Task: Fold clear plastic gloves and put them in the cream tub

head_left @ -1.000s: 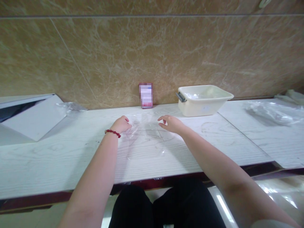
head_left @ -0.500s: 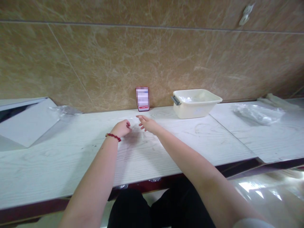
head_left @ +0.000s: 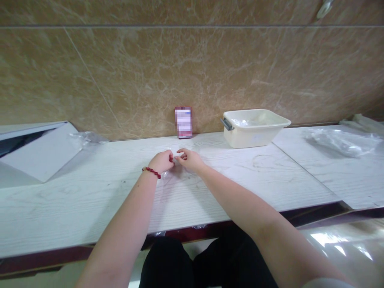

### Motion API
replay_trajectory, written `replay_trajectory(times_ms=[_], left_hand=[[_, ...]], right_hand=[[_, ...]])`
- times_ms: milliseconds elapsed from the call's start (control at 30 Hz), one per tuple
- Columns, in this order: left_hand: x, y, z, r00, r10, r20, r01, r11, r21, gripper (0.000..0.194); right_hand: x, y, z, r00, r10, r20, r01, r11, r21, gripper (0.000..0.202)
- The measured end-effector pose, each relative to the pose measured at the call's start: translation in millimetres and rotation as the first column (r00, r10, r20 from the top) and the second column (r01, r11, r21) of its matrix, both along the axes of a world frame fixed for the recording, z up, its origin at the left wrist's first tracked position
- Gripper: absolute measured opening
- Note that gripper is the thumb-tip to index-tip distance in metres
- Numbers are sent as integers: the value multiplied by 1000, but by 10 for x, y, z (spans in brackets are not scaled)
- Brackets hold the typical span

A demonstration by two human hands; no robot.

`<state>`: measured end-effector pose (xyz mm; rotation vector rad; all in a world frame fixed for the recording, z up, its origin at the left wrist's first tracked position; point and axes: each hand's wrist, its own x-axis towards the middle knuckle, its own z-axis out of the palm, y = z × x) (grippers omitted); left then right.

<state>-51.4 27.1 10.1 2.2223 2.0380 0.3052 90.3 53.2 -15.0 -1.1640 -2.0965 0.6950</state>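
Observation:
My left hand (head_left: 163, 161), with a red bead bracelet at the wrist, is curled over the white tabletop (head_left: 186, 200). Its fingers are closed on a piece of clear plastic (head_left: 165, 174) that shows faintly beside and below it. Just to the right, my right hand (head_left: 190, 160) has its thumb and forefinger drawn near each other, with the tips close to the left hand's fingers. Whatever may be between those fingertips is too small to make out. Behind both hands a phone (head_left: 184, 123) with a lit screen leans upright on the wall.
A cream bin (head_left: 250, 137) with a grey handle, clear plastic inside, stands right of the phone. Clear bags (head_left: 345, 142) lie farther right. At the left are an open white box (head_left: 45, 154) and crumpled plastic (head_left: 90, 138).
My hands have come closer together, and the right thumb has moved toward the left hand's fingers. The left hand stays curled. The view has shifted slightly.

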Motion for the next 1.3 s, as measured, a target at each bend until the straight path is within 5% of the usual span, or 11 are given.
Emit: replay_trajectory(times_ms=[500, 667, 800, 1100, 1300], left_hand=[[-122, -12, 44, 994, -75, 77, 82, 992, -93, 12], [-134, 1, 25, 990, -113, 90, 119, 990, -71, 8], [-133, -1, 11, 977, -146, 155, 159, 984, -76, 9], [-354, 55, 13, 983, 22, 185, -8, 997, -75, 21], [-458, 58, -26, 977, 53, 206, -5, 974, -228, 35]], right_hand=[[16, 7, 9, 998, -34, 53, 32, 999, 37, 20], [7, -11, -8, 999, -24, 44, 23, 999, 28, 36], [-7, 23, -57, 998, 21, 52, -23, 999, 40, 24], [-1, 88, -71, 996, 57, 62, -60, 997, 45, 17], [16, 92, -61, 996, -3, 90, -4, 997, 73, 18]])
